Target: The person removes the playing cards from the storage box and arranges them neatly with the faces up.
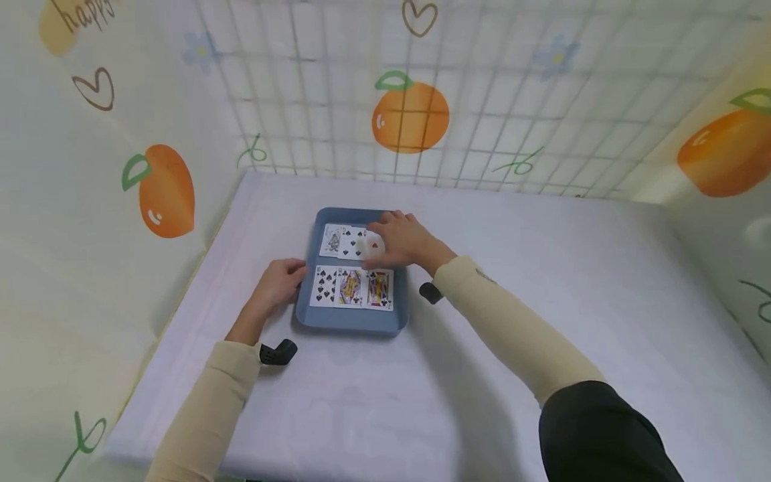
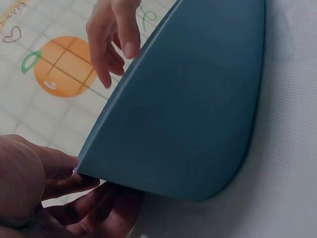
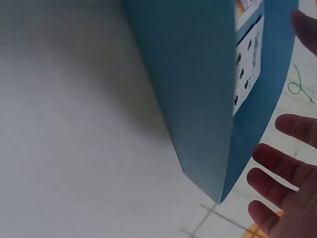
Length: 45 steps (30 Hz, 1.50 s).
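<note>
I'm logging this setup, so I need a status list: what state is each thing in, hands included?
Left hand: gripping the tray by its left edge
Right hand: above the upper card row, fingers apart, no held card visible
Tray: upright, cards inside
Upper card row: face up, partly hidden by the right hand
Lower card row: three cards, face up

A tray (image 1: pixel 349 320) on the bench (image 1: pixel 343 402) holds two rows of cards (image 1: pixel 351 287), left hand (image 1: pixel 280 288) touching its left edge, right hand (image 1: pixel 407 241) above the upper row.
</note>
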{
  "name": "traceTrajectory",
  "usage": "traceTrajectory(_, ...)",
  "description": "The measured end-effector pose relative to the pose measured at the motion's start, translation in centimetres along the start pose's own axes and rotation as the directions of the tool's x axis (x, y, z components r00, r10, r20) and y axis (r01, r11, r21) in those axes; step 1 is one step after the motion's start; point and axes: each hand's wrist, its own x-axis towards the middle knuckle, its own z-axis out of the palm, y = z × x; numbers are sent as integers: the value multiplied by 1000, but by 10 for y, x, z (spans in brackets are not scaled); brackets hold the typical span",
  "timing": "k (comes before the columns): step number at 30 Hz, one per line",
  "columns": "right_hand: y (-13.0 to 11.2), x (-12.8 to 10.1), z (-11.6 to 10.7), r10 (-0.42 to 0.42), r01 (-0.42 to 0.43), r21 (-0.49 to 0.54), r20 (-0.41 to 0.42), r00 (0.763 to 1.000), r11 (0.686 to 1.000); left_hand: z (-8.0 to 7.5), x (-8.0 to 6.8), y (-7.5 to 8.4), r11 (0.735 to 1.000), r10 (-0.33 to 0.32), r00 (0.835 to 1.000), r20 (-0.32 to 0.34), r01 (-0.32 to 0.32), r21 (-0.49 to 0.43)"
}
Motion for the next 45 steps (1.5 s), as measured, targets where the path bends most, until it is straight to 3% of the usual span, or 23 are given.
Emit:
traceTrajectory(5,-2,9,3,-18,22,-53,61,998,998,2,-3,-4,999,-12,1000,26,13,-32)
traceTrajectory(20,9,36,8,13,1,-110,129,991,994,1,-7,-2,998,37,998,41,-35,-51)
traceTrajectory(36,13,48,8,1,18,-117,157,988,993,-1,-3,-3,1000,24,999,29,-24,-20)
traceTrajectory(45,12,54,10,14,-5,-55,161,987,998,-5,0,-6,999,48,999,23,-47,-21)
